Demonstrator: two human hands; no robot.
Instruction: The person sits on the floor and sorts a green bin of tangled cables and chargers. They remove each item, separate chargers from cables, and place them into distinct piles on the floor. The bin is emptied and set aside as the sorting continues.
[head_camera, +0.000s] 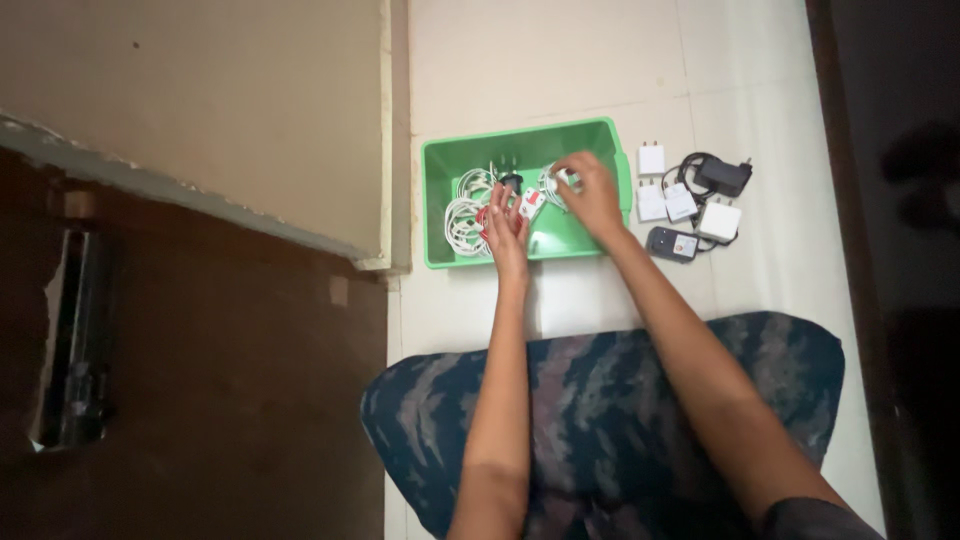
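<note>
A seated person leans over a green rectangular plastic bin (437, 205) set on the pale tiled floor (560, 60), both bare arms stretched into it. The left hand (505, 225) rests over the bin's middle, fingers closed loosely around a small white-and-red adapter (530, 203); the right hand (592, 190), near the bin's right wall, pinches a coiled white cable (553, 182). More white cable coils (465, 215) lie along the bin's left side, with a dark plug (511, 181) between them and the hands. The work in hand looks like sorting chargers out of the bin; the next move would seem to call for freeing the pinched coil from the tangle without dragging its neighbours along. Just past the bin's right edge, a sorted cluster sits on the floor: three white square chargers (652, 158), a black charger with its cord (722, 175) and a dark flat block carrying a small red-and-white label (672, 243). A blue patterned cushion (600, 420) fills the foreground, below the bin's near edge.
</note>
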